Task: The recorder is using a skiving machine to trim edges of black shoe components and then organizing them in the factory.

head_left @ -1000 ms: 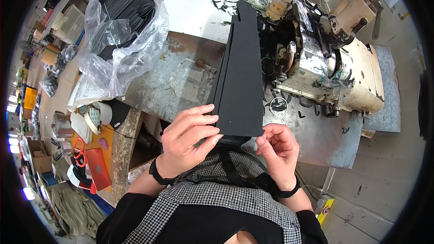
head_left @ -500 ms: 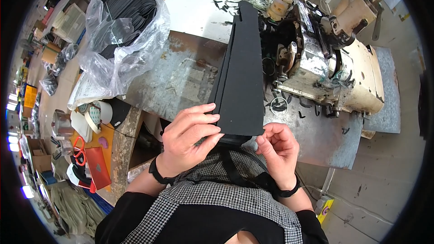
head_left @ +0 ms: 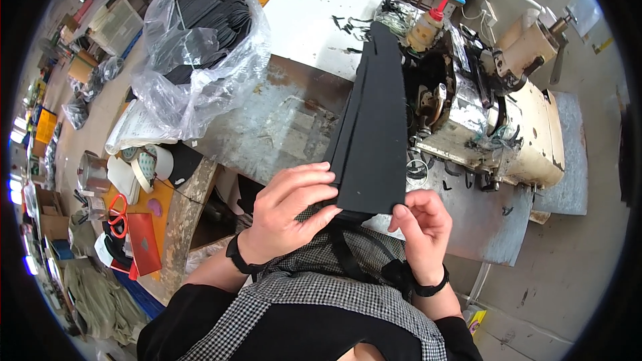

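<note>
While both hands meet at the picture's centre, a stack of long black fabric strips (head_left: 374,127) stands between them, its long axis running from about 6 o'clock up toward 12, leaning slightly to 1. The left hand (head_left: 291,210) wraps the stack's near end from 9 o'clock, fingers curled closed over its face and thumb hidden beneath. The right hand (head_left: 421,227) sits at 3 o'clock of that same end, fingers pinched shut on the lower right corner. Both hands grip at the bottom; the rest of the stack reaches away from them over the worn metal table (head_left: 281,120), its far tip beside the sewing machine (head_left: 495,127) at 2 o'clock. A clear bag of black pieces (head_left: 200,47) lies at 10 o'clock, well apart. The left hand covers more of the stack.
</note>
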Available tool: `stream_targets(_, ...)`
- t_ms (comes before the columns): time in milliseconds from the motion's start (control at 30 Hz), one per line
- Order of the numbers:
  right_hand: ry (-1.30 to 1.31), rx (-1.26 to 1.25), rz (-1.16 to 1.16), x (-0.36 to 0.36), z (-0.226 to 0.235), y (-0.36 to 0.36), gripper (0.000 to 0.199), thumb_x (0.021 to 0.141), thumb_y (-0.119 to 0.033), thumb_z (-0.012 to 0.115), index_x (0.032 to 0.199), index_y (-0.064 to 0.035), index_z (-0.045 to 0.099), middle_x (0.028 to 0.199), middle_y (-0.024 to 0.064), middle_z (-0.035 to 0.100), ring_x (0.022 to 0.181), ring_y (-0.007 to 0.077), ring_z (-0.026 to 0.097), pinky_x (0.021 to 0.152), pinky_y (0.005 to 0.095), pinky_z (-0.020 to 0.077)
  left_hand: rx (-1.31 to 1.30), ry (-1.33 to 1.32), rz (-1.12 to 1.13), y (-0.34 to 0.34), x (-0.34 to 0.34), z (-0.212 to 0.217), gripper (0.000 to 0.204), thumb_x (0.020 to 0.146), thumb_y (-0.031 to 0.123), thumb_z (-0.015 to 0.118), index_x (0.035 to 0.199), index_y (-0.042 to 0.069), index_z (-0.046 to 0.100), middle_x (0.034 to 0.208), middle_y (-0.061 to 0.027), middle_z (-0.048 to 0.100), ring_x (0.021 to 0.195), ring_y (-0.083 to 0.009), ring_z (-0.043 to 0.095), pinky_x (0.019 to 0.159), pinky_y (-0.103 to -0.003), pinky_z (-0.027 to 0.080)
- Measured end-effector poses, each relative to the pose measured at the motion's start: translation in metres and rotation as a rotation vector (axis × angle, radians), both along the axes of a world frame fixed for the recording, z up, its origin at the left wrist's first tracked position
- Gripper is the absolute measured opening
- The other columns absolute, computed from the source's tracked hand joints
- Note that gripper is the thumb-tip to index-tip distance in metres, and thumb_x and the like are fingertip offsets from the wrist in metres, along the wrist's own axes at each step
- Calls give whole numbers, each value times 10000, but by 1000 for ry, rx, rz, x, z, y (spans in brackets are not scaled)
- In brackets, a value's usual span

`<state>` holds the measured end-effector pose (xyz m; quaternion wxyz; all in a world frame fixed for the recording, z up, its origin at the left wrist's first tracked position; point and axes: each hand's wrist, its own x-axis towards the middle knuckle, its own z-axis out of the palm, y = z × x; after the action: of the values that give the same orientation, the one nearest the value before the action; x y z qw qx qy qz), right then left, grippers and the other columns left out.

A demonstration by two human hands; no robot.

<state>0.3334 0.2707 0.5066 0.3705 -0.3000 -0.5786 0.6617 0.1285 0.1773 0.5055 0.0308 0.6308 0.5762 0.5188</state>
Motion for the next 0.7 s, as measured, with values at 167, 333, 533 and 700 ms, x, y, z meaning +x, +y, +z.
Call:
stream_targets(167, -69, 626, 330, 3, 41, -3, 82, 706, 5, 670, 747, 11, 599, 1025, 220, 653, 833, 270, 667, 729, 312, 536, -55, 3, 210, -36, -16, -8, 308, 746, 120, 764, 996, 2, 629, 1079, -156, 629, 989, -293, 621, 838, -355, 504)
stream_targets(333, 104, 629, 753, -15, 51, -15, 62, 723, 15, 647, 735, 0, 588, 985, 206, 676, 650, 212, 667, 585, 293, 545, -237, 25, 358, -94, -28, -39, 296, 733, 68, 719, 1007, 1, 625, 1093, -162, 605, 1013, -334, 592, 875, -383, 483)
stream_targets(533, -51, 638, 644, -28, 46, -31, 85, 823, -17, 593, 850, -16, 512, 972, 233, 667, 692, 206, 651, 638, 298, 537, -671, 167, 1194, -228, -40, -96, 694, 724, 162, 713, 1339, 41, 414, 1368, -243, 379, 1252, -401, 392, 1054, -470, 316)
stream_targets(700, -94, 608, 425, -33, 41, -44, 192, 945, -182, 529, 954, -14, 437, 992, 235, 631, 832, 199, 573, 777, 294, 439, -905, 97, 1332, -321, -27, -127, 819, 715, 142, 711, 1423, 43, 312, 1451, -202, 314, 1344, -352, 313, 1110, -467, 243)
